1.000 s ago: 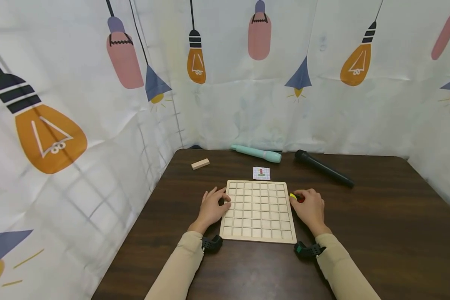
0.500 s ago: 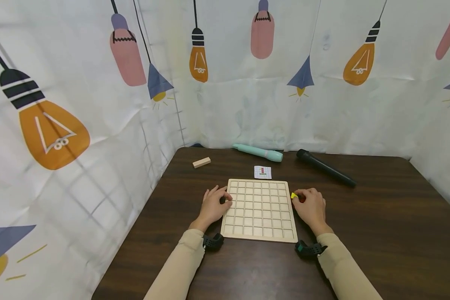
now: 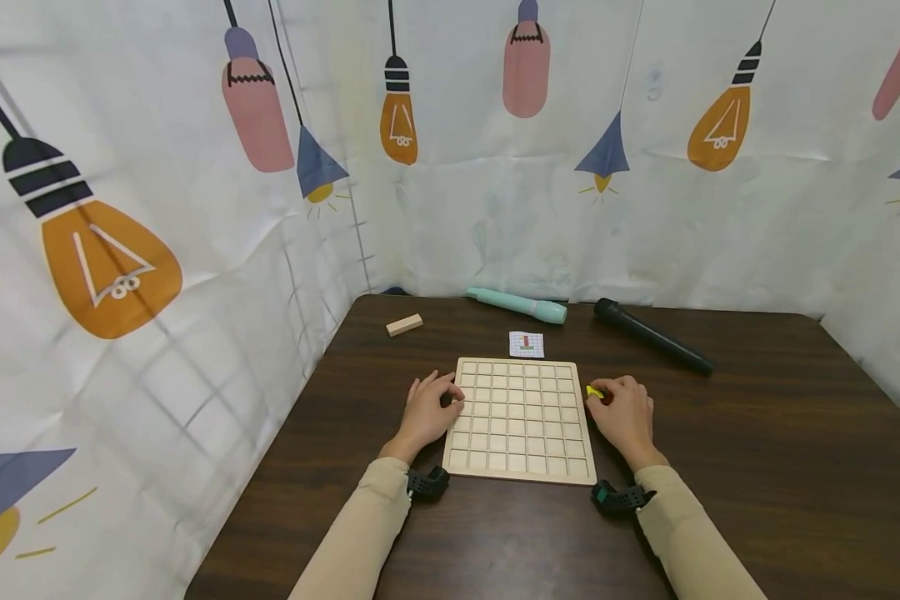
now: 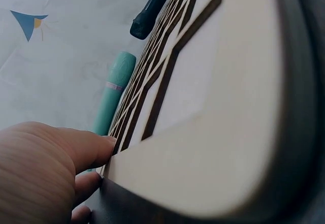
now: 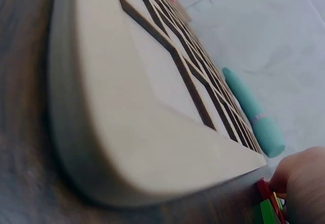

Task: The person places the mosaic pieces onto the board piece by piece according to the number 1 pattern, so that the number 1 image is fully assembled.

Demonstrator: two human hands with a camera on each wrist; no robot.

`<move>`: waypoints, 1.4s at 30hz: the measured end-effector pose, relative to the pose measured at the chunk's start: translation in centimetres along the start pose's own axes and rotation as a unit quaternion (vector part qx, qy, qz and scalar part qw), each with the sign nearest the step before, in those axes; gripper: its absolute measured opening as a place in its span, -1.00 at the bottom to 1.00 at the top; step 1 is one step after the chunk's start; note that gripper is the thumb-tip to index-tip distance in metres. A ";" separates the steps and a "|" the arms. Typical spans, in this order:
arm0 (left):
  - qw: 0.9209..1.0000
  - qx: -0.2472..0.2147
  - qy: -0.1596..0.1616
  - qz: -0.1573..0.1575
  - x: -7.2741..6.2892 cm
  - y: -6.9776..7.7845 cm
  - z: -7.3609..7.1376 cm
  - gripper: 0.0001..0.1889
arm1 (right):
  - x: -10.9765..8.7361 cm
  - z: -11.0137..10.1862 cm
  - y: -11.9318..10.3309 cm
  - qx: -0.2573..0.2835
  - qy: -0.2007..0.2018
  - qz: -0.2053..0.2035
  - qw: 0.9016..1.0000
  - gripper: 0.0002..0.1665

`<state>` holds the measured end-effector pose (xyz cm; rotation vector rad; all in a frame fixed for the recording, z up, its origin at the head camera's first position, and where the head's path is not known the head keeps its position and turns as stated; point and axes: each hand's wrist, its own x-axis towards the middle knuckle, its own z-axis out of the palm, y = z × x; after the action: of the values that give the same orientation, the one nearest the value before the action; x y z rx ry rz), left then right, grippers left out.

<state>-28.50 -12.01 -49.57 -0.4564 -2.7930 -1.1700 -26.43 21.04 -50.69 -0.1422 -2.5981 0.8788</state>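
Over table (image 3: 795, 433): left hand (image 3: 426, 417) pinching board (image 3: 517, 422), curled right hand (image 3: 624, 417) pinching coloured pieces (image 5: 267, 211).

The flat, square wooden board (image 3: 519, 421) is pale cream, patterned with a grid of squares divided by darker brown lines. The small rectangular blocks (image 5: 268, 211) beside it show red, green and yellow. The white paper card (image 3: 526, 344) carries a fine grid and a small red and green figure. The long turquoise cylinder (image 3: 516, 306) bears a narrow pinkish band; the long tapered rod (image 3: 652, 336) is plain black. The small oblong wooden block (image 3: 404, 325) is pale tan. The counter (image 3: 780, 433) is dark brown with streaky wood grain. The white cloth backdrop (image 3: 457, 208) is printed with orange bulbs, pink lamps and blue conical shades. The sleeves (image 3: 352, 533) are plain beige.
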 end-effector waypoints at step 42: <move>1.000 0.010 -0.001 -0.004 0.0 0.0 -0.1 -0.92 | 0.4 -0.7 -0.8 0.028 -0.011 -0.064 0.997 -0.62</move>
<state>-28.53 -12.09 -49.50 -0.4453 -2.8070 -1.1440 -26.46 20.91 -49.58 0.0489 -2.5664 0.9104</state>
